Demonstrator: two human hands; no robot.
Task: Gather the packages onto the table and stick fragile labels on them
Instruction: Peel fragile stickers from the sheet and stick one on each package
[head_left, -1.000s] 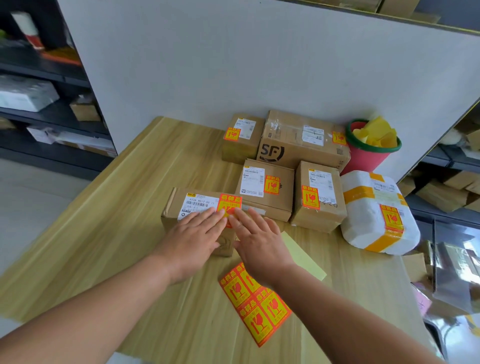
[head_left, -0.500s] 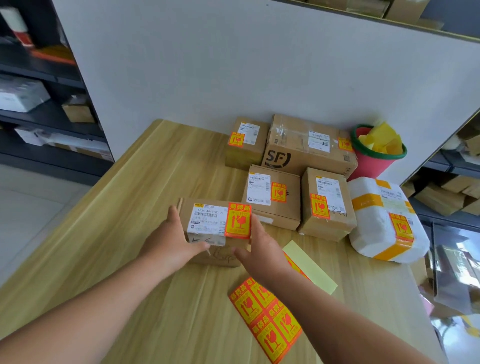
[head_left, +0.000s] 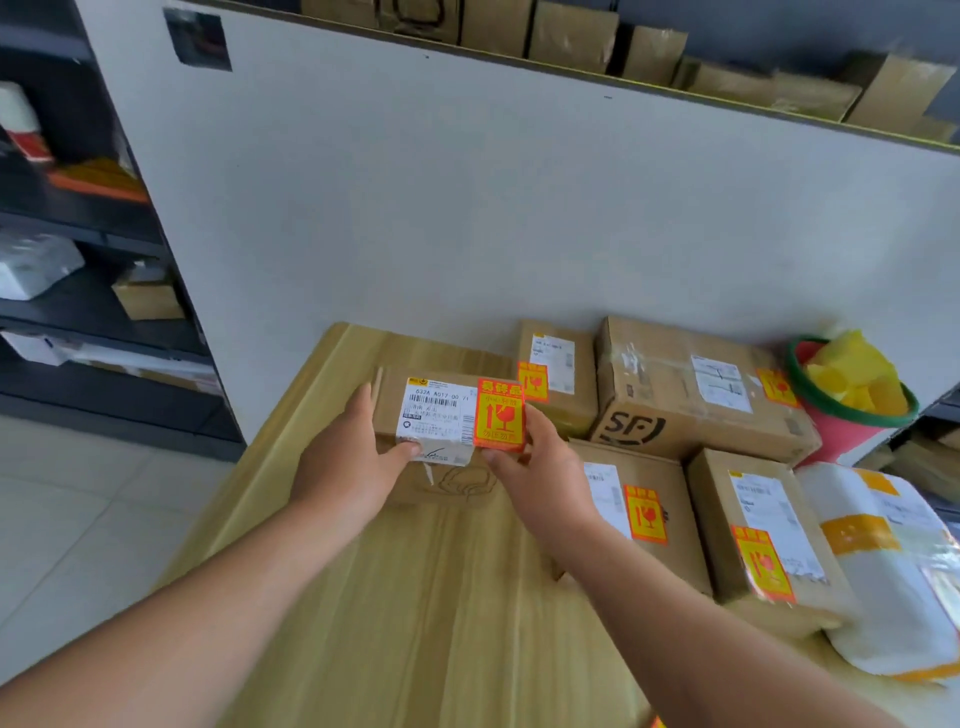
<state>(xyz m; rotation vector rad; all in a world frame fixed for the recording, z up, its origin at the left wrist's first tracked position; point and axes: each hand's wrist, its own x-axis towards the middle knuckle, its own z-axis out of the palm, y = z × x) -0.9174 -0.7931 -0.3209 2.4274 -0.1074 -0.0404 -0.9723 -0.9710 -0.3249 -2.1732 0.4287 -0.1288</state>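
Note:
A flat brown cardboard package (head_left: 390, 410) with a white shipping label and an orange fragile label (head_left: 500, 414) is held between both hands near the far left of the wooden table (head_left: 441, 597). My left hand (head_left: 349, 460) grips its left end, thumb on the white label. My right hand (head_left: 540, 467) grips its right end, thumb under the fragile label. Behind and to the right lie labelled packages: a small box (head_left: 561, 374), an SF box (head_left: 675, 400), two more boxes (head_left: 649, 514) (head_left: 763, 535) and a white padded parcel (head_left: 893, 566).
A red bucket with a green rim (head_left: 852, 410) holding yellow paper stands at the back right. A white partition wall (head_left: 519, 208) runs behind the table. Dark shelves with parcels (head_left: 78, 270) stand at the left. Cardboard boxes (head_left: 727, 67) line the top.
Both hands went from pressing the fragile label flat to gripping the package's ends and carried it farther back on the table. The sticker sheet has dropped out of view.

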